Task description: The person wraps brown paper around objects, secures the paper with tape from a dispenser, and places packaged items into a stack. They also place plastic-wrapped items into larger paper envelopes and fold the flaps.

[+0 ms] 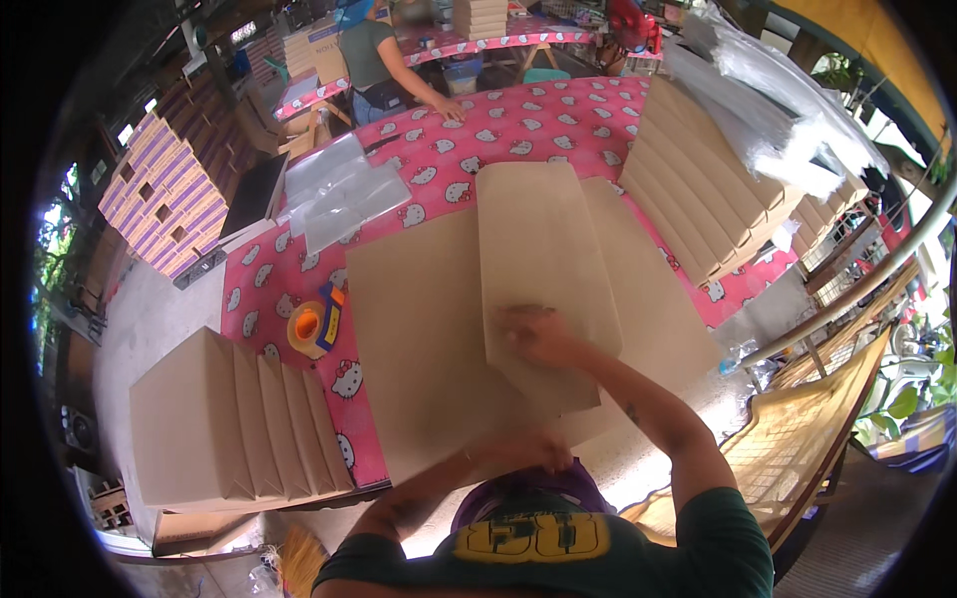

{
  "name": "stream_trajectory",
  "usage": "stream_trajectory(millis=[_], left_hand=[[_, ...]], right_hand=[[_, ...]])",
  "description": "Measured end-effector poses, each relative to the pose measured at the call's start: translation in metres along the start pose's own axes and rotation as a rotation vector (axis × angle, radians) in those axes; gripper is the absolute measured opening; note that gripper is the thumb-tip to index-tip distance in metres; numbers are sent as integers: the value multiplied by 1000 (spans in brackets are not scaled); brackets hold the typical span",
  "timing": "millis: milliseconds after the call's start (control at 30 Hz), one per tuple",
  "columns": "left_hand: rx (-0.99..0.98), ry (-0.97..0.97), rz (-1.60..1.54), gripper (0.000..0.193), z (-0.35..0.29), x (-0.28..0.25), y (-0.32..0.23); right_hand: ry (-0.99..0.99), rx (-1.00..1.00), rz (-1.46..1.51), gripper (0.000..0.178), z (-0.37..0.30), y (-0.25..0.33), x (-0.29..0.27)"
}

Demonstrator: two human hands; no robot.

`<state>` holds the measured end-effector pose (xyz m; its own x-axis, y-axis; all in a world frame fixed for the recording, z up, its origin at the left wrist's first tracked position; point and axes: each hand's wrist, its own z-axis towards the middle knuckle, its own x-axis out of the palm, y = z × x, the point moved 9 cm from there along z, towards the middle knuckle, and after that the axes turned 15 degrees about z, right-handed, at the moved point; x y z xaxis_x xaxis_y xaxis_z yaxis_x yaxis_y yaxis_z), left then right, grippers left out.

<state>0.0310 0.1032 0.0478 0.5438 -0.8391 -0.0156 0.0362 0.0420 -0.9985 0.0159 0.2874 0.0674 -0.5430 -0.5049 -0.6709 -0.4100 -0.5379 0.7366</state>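
Observation:
In front of me a long brown-paper-wrapped packet [543, 234] lies on a larger flat sheet of brown paper [414, 329]. Its near end tapers where the paper is folded in. My right hand [538, 334] rests on top of the packet near that end, fingers stretched to the left and holding nothing I can see. Close to my body, my left hand [533, 451] is by the near edge of the paper. Its fingers are blurred, so their grip does not show.
A tape dispenser [314, 324] sits left of the sheet. Brown-wrapped packets [234, 419] stand front left; more [698, 189] stand right, under clear plastic [768, 90]. Plastic sheets [344, 189] lie far left on the pink tablecloth [518, 120]. Across it, another person's hand [449, 108] touches the table.

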Motion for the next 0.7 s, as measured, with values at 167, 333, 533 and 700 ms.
stream_trajectory(millis=[167,333,533,700], left_hand=[[-248,-694,616,45,62,-228,-86],[-126,-907,1289,54,130,-367,-78],[-562,-822,1596,71,130,-402,21],[-578,-733,1628,75,132,-392,23]], right_hand=[[-293,-111,-113,50,53,-81,-101],[-239,-30,-407,56,138,-126,-143],[-88,34,-423,62,153,-158,-120],[-55,-11,-427,63,139,-148,-115]])
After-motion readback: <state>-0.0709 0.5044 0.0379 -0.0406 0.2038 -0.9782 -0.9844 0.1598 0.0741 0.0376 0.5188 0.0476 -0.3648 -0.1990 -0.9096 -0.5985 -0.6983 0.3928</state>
